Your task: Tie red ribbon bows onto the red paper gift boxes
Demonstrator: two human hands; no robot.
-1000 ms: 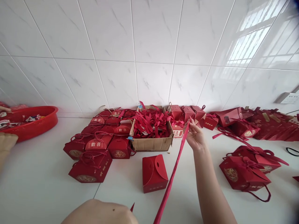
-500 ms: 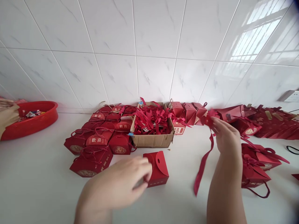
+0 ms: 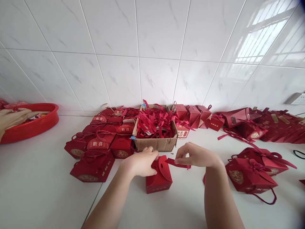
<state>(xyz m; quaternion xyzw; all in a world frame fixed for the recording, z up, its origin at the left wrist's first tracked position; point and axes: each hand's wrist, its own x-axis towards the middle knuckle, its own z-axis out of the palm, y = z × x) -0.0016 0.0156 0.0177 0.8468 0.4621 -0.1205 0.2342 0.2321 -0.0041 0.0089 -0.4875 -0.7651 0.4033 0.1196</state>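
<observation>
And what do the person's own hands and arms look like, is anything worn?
The left hand and right hand are bare, without gloves. The forearms are bare too: no sleeve, watch or bracelet shows. No ring is visible, though some fingers are hidden.

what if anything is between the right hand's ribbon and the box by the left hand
Nothing visible: the ribbon in the right hand ends close by the upper right of the red box, and the left hand is at the box's left side.
</observation>
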